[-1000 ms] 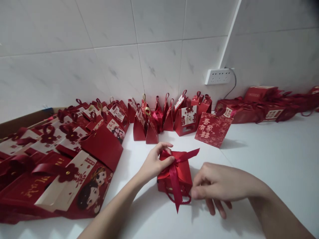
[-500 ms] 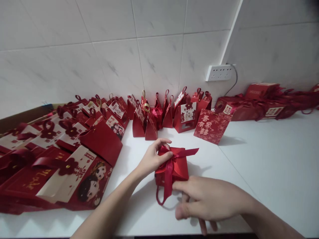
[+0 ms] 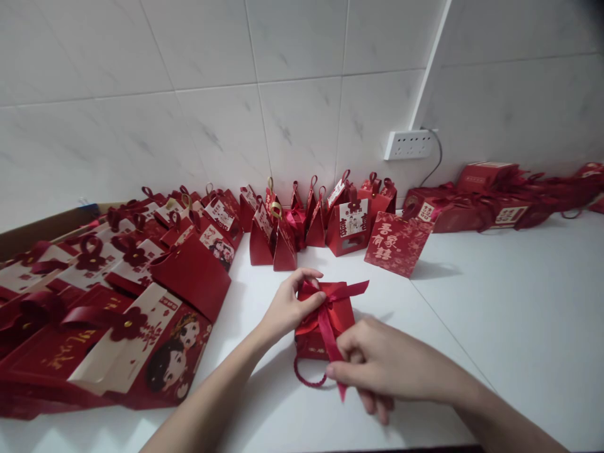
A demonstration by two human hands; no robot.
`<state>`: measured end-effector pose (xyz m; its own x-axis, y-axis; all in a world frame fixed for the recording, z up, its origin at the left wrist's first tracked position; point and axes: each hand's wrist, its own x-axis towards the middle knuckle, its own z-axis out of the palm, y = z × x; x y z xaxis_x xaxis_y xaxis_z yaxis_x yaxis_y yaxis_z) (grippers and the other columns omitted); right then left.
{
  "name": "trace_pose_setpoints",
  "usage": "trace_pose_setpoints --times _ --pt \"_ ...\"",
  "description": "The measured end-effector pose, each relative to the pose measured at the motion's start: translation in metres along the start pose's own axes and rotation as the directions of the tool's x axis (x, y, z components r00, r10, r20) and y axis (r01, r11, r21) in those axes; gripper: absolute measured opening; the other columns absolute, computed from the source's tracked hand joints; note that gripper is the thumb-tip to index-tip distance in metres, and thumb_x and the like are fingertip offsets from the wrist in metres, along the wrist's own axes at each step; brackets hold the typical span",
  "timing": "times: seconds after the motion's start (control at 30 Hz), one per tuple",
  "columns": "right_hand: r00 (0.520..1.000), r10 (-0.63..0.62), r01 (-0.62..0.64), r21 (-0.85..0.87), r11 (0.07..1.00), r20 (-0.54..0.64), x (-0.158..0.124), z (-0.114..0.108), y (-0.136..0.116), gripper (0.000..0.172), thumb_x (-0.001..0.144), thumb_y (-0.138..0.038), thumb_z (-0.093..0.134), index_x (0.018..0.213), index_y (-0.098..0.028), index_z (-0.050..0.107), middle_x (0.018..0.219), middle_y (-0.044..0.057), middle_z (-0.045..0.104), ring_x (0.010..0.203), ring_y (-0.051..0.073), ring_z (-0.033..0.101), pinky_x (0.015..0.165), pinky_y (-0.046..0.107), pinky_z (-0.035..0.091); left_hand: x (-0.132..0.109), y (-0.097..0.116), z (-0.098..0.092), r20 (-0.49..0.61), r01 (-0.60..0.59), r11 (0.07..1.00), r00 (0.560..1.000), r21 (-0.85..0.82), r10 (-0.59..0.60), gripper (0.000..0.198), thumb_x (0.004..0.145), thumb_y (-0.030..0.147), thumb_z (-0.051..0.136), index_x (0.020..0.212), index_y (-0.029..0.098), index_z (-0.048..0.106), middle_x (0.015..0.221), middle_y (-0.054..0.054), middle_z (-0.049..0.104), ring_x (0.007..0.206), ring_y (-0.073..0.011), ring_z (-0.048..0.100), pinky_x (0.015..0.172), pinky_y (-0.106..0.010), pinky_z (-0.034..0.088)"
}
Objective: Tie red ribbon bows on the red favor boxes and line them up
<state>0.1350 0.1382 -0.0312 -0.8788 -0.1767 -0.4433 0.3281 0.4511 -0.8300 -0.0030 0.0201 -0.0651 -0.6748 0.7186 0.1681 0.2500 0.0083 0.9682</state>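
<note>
A small red gift box (image 3: 313, 346) rests on the white table (image 3: 472, 340) in front of me. A crimson ribbon (image 3: 326, 324) is tied across its top, one tail pointing right and the other hanging towards me. My left hand (image 3: 290, 305) grips the box's left side, thumb pressed on top near the ribbon's knot. The lower ribbon tail is pinched between thumb and forefinger of my right hand (image 3: 382, 362), its tip sticking out below. From the box's near side loops a twisted cord handle (image 3: 309, 382).
Red and cream gift boxes (image 3: 189, 340) crowd the left, with a cardboard edge (image 3: 47, 223) behind. Several upright boxes (image 3: 262, 242) and a floral red box (image 3: 399, 244) stand at the back. Beribboned boxes (image 3: 462, 211) lie back right, near a wall socket (image 3: 409, 146).
My right hand has closed on the lower ribbon tail and drawn it to the right. The left hand keeps its hold on the box. The view has shifted slightly.
</note>
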Motion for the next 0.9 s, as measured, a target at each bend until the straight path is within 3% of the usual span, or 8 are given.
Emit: trace_pose_setpoints --times 0.07,0.2,0.33,0.5,0.57,0.67,0.77,0.9 --pt "0.995 -0.007 0.0 0.068 0.998 0.104 -0.01 -0.021 0.0 0.036 0.087 -0.041 0.048 0.061 -0.017 0.045 0.045 -0.004 0.053 0.031 0.006 0.046 0.036 0.015 0.039 0.0 -0.001 -0.001 0.011 0.002 1.0 1.0 -0.005 -0.002 0.029 0.072 0.03 0.067 0.097 0.017 0.057 0.083 -0.001 0.056 0.078 -0.014 0.053 0.074 -0.025 0.04" --pt "0.99 -0.055 0.048 0.058 0.997 0.132 -0.019 -0.057 0.006 0.043 0.085 -0.049 0.051 0.057 -0.016 0.047 0.039 -0.005 0.047 0.031 0.004 0.044 0.038 0.013 0.035 0.0 -0.002 -0.003 0.042 0.004 1.0 0.999 0.002 -0.004 0.032 0.072 0.032 0.069 0.098 0.018 0.057 0.084 -0.001 0.057 0.079 -0.0145 0.054 0.075 -0.026 0.04" --pt "0.98 0.0 -0.002 0.014 1.0 0.2 -0.012 -0.07 0.014 0.037 0.082 -0.045 0.055 0.058 -0.017 0.049 0.038 -0.006 0.049 0.03 0.005 0.042 0.037 0.014 0.037 0.0 -0.002 -0.004 0.056 0.013 1.0 0.998 0.027 -0.014 0.032 0.073 0.034 0.068 0.099 0.018 0.057 0.087 -0.002 0.057 0.081 -0.0151 0.054 0.076 -0.027 0.04" --pt "0.94 0.187 -0.153 -0.138 0.979 0.286 -0.009 -0.079 0.024 0.027 0.071 -0.037 0.063 0.057 -0.016 0.054 0.036 -0.005 0.05 0.027 0.006 0.042 0.031 0.015 0.034 0.0 0.001 -0.006 0.149 0.006 0.997 0.989 0.08 -0.018 0.034 0.072 0.032 0.069 0.1 0.018 0.057 0.095 -0.003 0.058 0.086 -0.0158 0.054 0.08 -0.028 0.04" --pt "0.962 0.173 -0.142 -0.149 0.978 0.213 -0.014 -0.086 0.027 0.025 0.066 -0.035 0.068 0.057 -0.015 0.058 0.034 -0.006 0.047 0.025 0.005 0.037 0.029 0.014 0.028 -0.001 0.003 -0.006 0.238 -0.013 0.996 0.971 0.088 -0.009 0.036 0.071 0.03 0.07 0.102 0.018 0.057 0.095 -0.003 0.058 0.085 -0.0154 0.053 0.08 -0.028 0.04" --pt "0.995 -0.068 0.066 -0.038 0.997 -0.076 -0.019 -0.092 0.027 0.038 0.068 -0.049 0.066 0.058 -0.014 0.058 0.032 -0.007 0.041 0.026 0.004 0.033 0.031 0.015 0.024 -0.005 0.006 -0.005 0.393 -0.041 0.997 0.92 0.071 0.01 0.038 0.071 0.031 0.072 0.104 0.019 0.058 0.092 -0.002 0.058 0.083 -0.0152 0.052 0.079 -0.029 0.041" --pt "0.896 -0.219 0.253 0.037 0.967 -0.385 -0.008 -0.082 0.021 0.052 0.069 -0.068 0.058 0.061 -0.016 0.052 0.035 -0.007 0.041 0.028 0.005 0.035 0.033 0.017 0.024 -0.008 0.006 -0.003 0.482 -0.086 0.995 0.875 0.049 0.052 0.044 0.069 0.03 0.074 0.109 0.021 0.056 0.097 -0.003 0.056 0.089 -0.0168 0.053 0.083 -0.03 0.042" --pt "0.886 -0.288 0.301 -0.022 0.953 -0.364 0.02 -0.051 0.015 0.054 0.07 -0.068 0.059 0.058 -0.017 0.048 0.043 -0.006 0.041 0.038 0.006 0.037 0.039 0.02 0.025 -0.009 0.001 0.001 0.413 -0.089 0.993 0.904 -0.079 0.114 0.084 0.064 0.028 0.078 0.134 0.026 0.033 0.122 -0.009 0.048 0.112 -0.0234 0.049 0.097 -0.037 0.039"
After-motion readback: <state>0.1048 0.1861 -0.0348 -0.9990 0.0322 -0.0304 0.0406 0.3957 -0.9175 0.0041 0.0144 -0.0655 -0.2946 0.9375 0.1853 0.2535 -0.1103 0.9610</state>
